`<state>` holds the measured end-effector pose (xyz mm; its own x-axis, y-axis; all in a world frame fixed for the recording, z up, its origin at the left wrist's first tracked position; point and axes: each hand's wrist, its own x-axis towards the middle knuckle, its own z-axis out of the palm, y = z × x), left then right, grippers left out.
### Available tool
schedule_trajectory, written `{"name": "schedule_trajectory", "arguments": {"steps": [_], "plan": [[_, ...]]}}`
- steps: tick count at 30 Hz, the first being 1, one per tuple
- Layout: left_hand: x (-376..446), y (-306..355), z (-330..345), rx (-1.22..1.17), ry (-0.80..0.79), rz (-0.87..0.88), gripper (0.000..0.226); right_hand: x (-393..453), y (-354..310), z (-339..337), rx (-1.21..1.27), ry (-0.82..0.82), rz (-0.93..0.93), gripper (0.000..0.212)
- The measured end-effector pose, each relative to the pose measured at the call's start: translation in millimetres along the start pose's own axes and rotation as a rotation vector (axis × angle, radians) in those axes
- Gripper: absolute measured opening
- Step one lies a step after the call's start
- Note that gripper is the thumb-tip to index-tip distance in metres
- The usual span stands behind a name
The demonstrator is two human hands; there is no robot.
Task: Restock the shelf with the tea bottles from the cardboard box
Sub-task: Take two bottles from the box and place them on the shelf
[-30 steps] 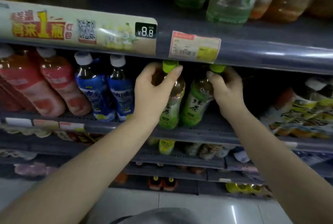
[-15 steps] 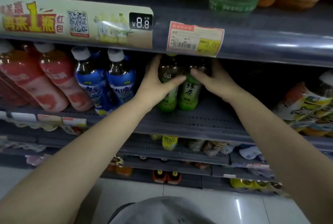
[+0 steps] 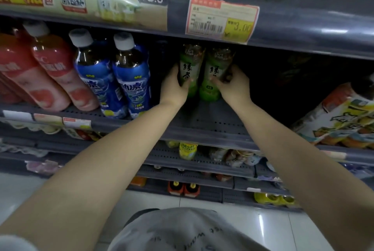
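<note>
Two green tea bottles stand side by side deep on the grey perforated shelf. My left hand wraps the lower body of the left green tea bottle. My right hand wraps the right green tea bottle from its right side. Both bottles are upright, their caps hidden behind the shelf edge above. The cardboard box is not in view.
Two blue-labelled bottles and red-labelled bottles lean at the left of the same shelf. Yellow-orange packs lie at the right. A dark gap lies right of my right hand. Price tags hang on the upper shelf edge.
Both hands pushed the two green tea bottles from the shelf's front edge deeper in and slid down from the caps to the bottle bodies.
</note>
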<state>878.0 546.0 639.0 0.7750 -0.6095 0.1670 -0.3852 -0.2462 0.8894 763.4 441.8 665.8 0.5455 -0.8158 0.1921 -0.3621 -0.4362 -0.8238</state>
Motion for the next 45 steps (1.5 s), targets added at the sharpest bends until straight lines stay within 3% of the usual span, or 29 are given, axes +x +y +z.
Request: {"name": "schedule_trajectory", "arguments": {"steps": [13, 17, 19, 22, 25, 29, 32, 36, 39, 45], "plan": [[6.8, 4.7, 7.5, -0.073, 0.031, -0.052, 0.063, 12.1, 10.9, 11.4, 0.033, -0.044, 0.0, 0.055], [-24.2, 0.4, -8.9, -0.034, 0.076, -0.019, 0.063, -19.3, 16.2, 8.1, 0.079, 0.032, -0.013, 0.064], [-44.1, -2.9, -24.7, -0.079, 0.079, 0.022, 0.051, -43.8, 13.1, 4.7, 0.154, 0.036, -0.001, 0.054], [-79.8, -8.6, -55.4, -0.149, -0.007, 0.049, 0.038, -78.2, -0.8, 3.0, 0.282, -0.103, -0.045, 0.027], [-116.0, -32.3, -93.6, -0.12, -0.065, 0.057, 0.035, -110.2, -20.3, 18.8, 0.335, -0.259, -0.146, 0.024], [-163.1, -92.3, -161.3, -0.064, 0.035, -0.049, 0.032, -151.3, -60.3, 77.2, 0.314, -0.531, -0.255, 0.034], [-205.1, -148.1, -220.9, 0.014, 0.166, -0.2, 0.03, -185.4, -96.4, 146.4, 0.344, -0.722, -0.276, 0.031], [-266.0, -223.5, -290.1, 0.132, 0.313, -0.397, 0.026, -241.1, -153.9, 247.7, 0.411, -0.869, -0.27, 0.023], [-305.2, -269.0, -337.8, 0.05, 0.482, -0.553, 0.022, -287.8, -191.1, 320.3, 0.455, -0.978, -0.245, 0.023], [-354.5, -342.3, -403.4, 0.075, 0.612, -0.709, 0.029, -367.8, -222.1, 441.8, 0.434, -1.205, -0.205, 0.021]]}}
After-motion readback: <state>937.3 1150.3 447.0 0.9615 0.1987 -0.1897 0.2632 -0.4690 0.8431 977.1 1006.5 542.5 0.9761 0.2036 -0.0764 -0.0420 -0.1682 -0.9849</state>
